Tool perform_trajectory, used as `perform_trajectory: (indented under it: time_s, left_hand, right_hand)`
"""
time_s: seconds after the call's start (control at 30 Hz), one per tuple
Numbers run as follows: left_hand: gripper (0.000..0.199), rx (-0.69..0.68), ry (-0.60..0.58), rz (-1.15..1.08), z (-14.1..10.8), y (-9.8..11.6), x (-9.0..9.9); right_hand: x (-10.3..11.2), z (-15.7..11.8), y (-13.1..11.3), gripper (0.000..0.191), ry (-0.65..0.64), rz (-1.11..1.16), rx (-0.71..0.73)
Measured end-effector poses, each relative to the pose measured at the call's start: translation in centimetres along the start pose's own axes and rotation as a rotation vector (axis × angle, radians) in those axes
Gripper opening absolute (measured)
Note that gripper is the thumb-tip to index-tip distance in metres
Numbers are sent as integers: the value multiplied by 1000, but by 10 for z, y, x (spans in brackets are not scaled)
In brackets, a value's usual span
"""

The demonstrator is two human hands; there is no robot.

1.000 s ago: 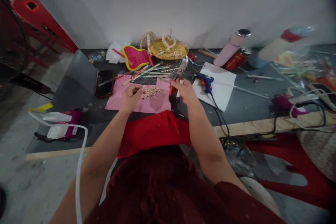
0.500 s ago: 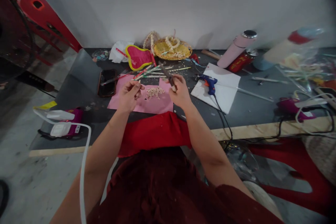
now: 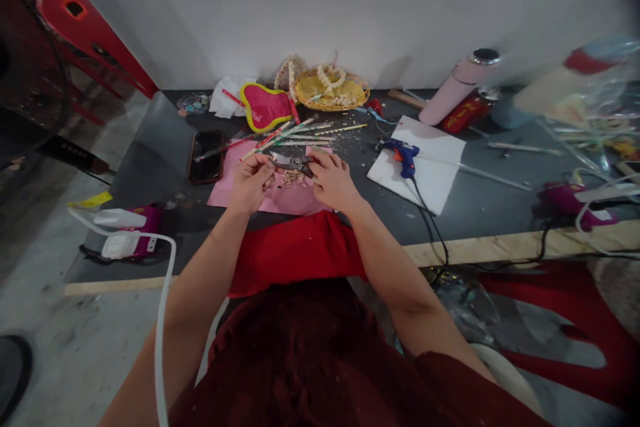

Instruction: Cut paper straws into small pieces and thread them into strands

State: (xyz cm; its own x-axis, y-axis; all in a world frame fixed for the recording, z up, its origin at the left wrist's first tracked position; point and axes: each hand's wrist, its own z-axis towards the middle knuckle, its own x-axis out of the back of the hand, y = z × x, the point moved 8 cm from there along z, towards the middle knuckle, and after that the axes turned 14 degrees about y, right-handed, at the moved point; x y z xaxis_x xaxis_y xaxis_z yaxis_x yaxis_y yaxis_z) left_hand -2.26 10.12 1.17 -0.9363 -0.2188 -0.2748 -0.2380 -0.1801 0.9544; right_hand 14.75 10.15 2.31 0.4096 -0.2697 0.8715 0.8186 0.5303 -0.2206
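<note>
My right hand point(image 3: 334, 180) is closed around the handles of a pair of pruning shears point(image 3: 290, 161), whose blades point left. At the blade tips my left hand point(image 3: 250, 181) is pinched; the small pale piece between its fingers is mostly hidden now. Below the shears lies a heap of short pale pieces point(image 3: 295, 177), partly covered by the tool and my right hand. They rest on a pink sheet point(image 3: 223, 192). Several thin patterned sticks point(image 3: 305, 135) are spread just behind my hands.
A phone point(image 3: 206, 157) lies left, a blue glue gun point(image 3: 404, 155) on a white board point(image 3: 440, 180) right. Behind are a yellow basket point(image 3: 313, 101), a pink-and-yellow shape point(image 3: 267, 107), a pink flask point(image 3: 457, 90) and a red can point(image 3: 467, 110). A white cable point(image 3: 163, 320) crosses near my left arm.
The shears have swung from pointing up and away to pointing left, and their blades have come to my left fingertips. The right hand has turned with them. The view has shifted slightly.
</note>
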Motion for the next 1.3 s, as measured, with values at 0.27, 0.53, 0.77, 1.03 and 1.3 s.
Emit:
perform_trajectory:
  time_s: [0.27,0.53,0.77,1.03,1.3]
  left_hand:
    - [31,117,16,-138,-4,-2,-4]
    - [27,112,-35,-157,-5,0,-8]
    - [28,106,-41,-146,-5,-2,-7]
    - [28,100,-74,-101,-7,-3,-9]
    - [30,116,-40,-132,-7,0,-8]
  right_hand:
    - [-2,-1,-1,36,2,-16,17]
    - [-1,0,0,36,16,61,25]
    - [-4,4,16,61,55,165,-109]
    - [-8,4,18,64,8,160,-54]
    - [-2,4,12,57,2,108,-103]
